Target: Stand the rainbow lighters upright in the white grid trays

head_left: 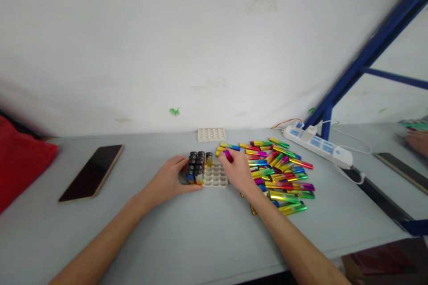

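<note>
A white tray (216, 175) with rows of small pockets lies in the middle of the table. Several shiny lighters (195, 167) with black tops stand upright in its left part, and one gold lighter (209, 159) stands at the far row beside them. My left hand (174, 176) is wrapped round the tray's left end, thumb along the near side and fingers at the far side. Above the tray's right edge, my right hand (236, 169) pinches a purple lighter (228, 156). Close to its right lies a loose heap of multicoloured metallic lighters (281, 173).
A second white tray (211, 134) lies by the wall. At the left are a phone (92, 173) and a red cloth-like item (23, 160). A power strip (317, 146) with cables and a blue metal frame (347, 80) stand right. Another person's hand (418, 141) shows at the far right.
</note>
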`<state>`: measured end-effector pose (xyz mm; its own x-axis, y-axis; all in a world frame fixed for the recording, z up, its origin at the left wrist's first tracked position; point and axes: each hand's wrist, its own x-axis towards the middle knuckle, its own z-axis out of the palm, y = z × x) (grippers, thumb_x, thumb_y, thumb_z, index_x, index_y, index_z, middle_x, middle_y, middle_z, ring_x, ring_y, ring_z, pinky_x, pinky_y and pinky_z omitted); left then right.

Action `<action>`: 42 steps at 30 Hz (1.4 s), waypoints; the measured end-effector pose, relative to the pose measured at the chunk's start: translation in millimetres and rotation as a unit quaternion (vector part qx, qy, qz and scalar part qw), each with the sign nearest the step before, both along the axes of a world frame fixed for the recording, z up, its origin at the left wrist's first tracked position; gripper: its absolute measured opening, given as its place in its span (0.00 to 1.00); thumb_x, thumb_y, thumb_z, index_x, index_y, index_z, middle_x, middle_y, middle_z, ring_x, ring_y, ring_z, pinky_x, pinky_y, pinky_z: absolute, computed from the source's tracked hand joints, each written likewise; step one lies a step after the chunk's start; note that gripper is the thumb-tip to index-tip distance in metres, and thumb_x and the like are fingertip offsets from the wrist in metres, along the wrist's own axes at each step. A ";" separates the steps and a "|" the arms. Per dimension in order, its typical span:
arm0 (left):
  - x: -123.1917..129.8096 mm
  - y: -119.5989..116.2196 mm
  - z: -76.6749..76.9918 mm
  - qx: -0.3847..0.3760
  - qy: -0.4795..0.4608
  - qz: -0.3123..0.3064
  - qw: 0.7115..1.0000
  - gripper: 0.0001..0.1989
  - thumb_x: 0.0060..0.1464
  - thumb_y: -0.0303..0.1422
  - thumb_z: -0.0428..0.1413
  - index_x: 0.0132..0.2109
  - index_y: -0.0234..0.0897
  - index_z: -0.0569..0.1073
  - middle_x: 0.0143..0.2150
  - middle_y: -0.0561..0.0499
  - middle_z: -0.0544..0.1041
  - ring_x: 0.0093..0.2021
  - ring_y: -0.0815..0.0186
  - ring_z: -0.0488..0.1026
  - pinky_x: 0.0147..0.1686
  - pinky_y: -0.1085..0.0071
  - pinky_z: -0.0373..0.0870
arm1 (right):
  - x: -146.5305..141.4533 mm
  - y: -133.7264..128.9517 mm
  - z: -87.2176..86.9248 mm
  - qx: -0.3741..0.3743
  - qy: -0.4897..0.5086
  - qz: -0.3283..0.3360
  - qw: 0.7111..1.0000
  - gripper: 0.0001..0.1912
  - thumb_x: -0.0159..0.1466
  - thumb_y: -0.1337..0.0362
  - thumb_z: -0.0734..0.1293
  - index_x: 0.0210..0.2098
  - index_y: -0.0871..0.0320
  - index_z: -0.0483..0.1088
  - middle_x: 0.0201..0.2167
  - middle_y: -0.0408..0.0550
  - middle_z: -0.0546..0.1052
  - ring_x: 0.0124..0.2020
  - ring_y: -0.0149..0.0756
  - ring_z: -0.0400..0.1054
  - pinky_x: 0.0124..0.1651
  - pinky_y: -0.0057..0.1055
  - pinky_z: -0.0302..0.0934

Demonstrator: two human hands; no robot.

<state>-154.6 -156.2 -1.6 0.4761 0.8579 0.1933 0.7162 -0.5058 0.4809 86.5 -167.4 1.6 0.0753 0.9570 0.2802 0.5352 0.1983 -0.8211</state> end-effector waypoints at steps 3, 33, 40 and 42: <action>-1.2 0.2 -1.6 0.000 -0.002 -0.002 1.000 0.32 0.45 0.56 0.70 0.50 0.39 0.79 0.52 0.40 0.82 0.54 0.46 0.78 0.58 0.51 0.74 | -0.6 -3.8 5.6 0.022 0.005 0.026 0.999 0.24 0.71 0.46 0.61 0.24 0.54 0.59 0.20 0.37 0.61 0.24 0.31 0.56 0.31 0.30 0.47; -2.3 -0.7 -3.9 -0.007 0.013 -0.004 1.000 0.30 0.46 0.57 0.70 0.47 0.40 0.79 0.50 0.42 0.81 0.52 0.47 0.77 0.56 0.51 0.74 | 6.8 -9.6 13.3 0.104 -0.157 0.123 0.974 0.18 0.79 0.55 0.58 0.34 0.53 0.67 0.32 0.46 0.75 0.34 0.39 0.70 0.40 0.33 0.60; -2.8 0.7 -4.6 -0.011 0.019 -0.003 1.000 0.30 0.46 0.57 0.69 0.47 0.40 0.79 0.51 0.41 0.81 0.51 0.47 0.77 0.55 0.50 0.75 | 12.4 -3.1 7.0 0.096 -0.206 0.150 0.962 0.17 0.78 0.56 0.63 0.33 0.55 0.70 0.30 0.45 0.77 0.32 0.37 0.71 0.37 0.31 0.58; -2.6 1.0 -4.3 -0.015 0.023 -0.003 1.000 0.30 0.46 0.57 0.69 0.47 0.40 0.79 0.51 0.40 0.81 0.51 0.46 0.77 0.54 0.50 0.75 | 13.6 -4.4 10.2 0.078 -0.230 0.181 0.953 0.14 0.78 0.56 0.64 0.37 0.56 0.72 0.32 0.46 0.79 0.34 0.37 0.73 0.38 0.30 0.59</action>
<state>-157.1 -155.3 -5.9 0.4885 0.8603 0.1460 0.7347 -0.4958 0.4631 100.1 -171.7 11.8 -0.4171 0.8407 0.3454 0.7040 0.5392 -0.4622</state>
